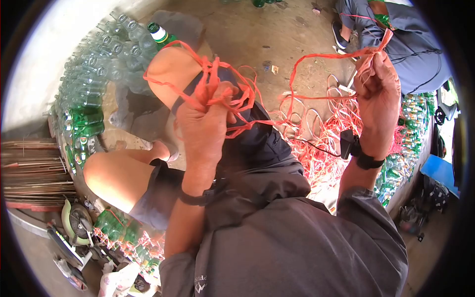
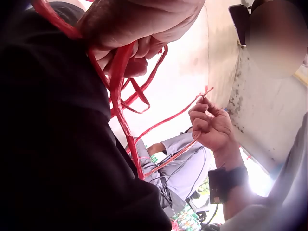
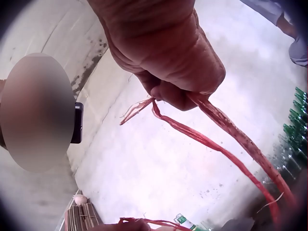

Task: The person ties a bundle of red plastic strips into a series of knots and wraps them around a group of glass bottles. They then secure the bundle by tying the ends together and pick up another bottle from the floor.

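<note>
Head view: red twine (image 2: 116, 82) spans both hands — left hand (image 1: 200, 121) curled round bunched loops, right hand (image 1: 380, 84) between its 2 and 3 o'clock, fingers curled, pinching near the free end. Tip points toward 1 o'clock — right's nearer.

Floor (image 1: 237, 30) | clear bottles (image 1: 113, 49) | green bottles (image 1: 88, 121) | heaped, tangled red twine (image 1: 332, 143)

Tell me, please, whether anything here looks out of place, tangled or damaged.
The red plastic twine looks frayed at the end by the right hand, where thin strands split apart. The heap of red and pale strips on the floor looks messy, lying in a loose tangle. I see no clear spill.
</note>
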{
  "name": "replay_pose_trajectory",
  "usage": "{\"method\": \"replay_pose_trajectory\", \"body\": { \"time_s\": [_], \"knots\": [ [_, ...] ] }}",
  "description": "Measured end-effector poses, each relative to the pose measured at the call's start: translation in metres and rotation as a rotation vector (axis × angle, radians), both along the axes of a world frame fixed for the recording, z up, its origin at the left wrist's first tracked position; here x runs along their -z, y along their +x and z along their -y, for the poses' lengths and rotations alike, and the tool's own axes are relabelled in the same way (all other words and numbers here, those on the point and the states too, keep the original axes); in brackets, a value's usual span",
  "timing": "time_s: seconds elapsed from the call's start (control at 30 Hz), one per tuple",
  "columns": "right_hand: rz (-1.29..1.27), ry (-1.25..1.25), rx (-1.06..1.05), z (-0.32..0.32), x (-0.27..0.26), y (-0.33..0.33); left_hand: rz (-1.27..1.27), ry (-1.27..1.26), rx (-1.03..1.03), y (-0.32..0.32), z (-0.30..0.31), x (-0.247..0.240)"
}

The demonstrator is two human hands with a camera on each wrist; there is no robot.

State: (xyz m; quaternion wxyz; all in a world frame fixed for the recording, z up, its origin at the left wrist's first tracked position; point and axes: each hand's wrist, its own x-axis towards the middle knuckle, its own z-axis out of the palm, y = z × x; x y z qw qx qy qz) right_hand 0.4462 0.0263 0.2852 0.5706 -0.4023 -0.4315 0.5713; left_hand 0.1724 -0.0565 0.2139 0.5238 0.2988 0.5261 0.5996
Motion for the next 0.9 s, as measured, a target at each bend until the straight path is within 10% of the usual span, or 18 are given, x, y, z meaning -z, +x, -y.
{"method": "replay_pose_trajectory", "body": {
  "time_s": [0.43,0.7,0.9],
  "knots": [
    [0.481,0.094,0.498,-0.039,0.039,0.084,0.175,0.105,-0.078,-0.034,-0.004,-0.024],
    [0.645,0.14,-0.464,0.026,0.03,-0.049,-0.012,0.226,0.223,0.017,-0.016,-0.036],
    [0.588,0.18,-0.539,0.034,0.049,-0.088,-0.166,0.35,0.261,0.041,-0.019,-0.02]
  ]
}}
